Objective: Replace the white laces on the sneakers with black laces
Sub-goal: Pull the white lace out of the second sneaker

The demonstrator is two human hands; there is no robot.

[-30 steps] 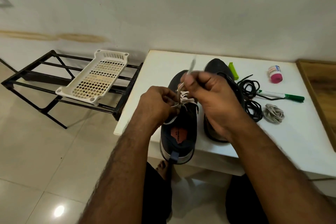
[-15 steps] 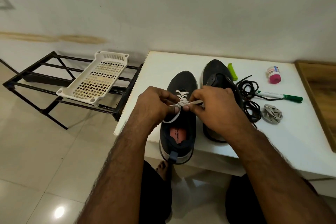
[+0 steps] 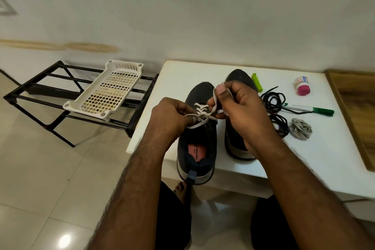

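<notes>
Two dark sneakers stand side by side on the white table (image 3: 182, 75). The left sneaker (image 3: 197, 148) still carries a white lace (image 3: 200, 111) across its eyelets. My left hand (image 3: 170, 117) pinches a loop of that lace at the shoe's left side. My right hand (image 3: 237, 107) grips the other lace strand and holds it raised above the tongue. The right sneaker (image 3: 237, 76) is mostly hidden behind my right hand. Black laces (image 3: 273, 100) lie coiled to its right, with a bundled grey-white lace (image 3: 301, 128) beyond them.
A green marker (image 3: 308, 108), a green clip (image 3: 256, 84) and a small pink-capped bottle (image 3: 302, 86) lie on the table's right part. A wooden board (image 3: 355, 107) borders the right edge. Left of the table stands a black metal rack (image 3: 40, 95) bearing a white plastic basket (image 3: 105, 93).
My right hand first dropped from a high pull down to the knot, then rose again with a lace strand looped over its fingers. My left hand stayed at the shoe's left side.
</notes>
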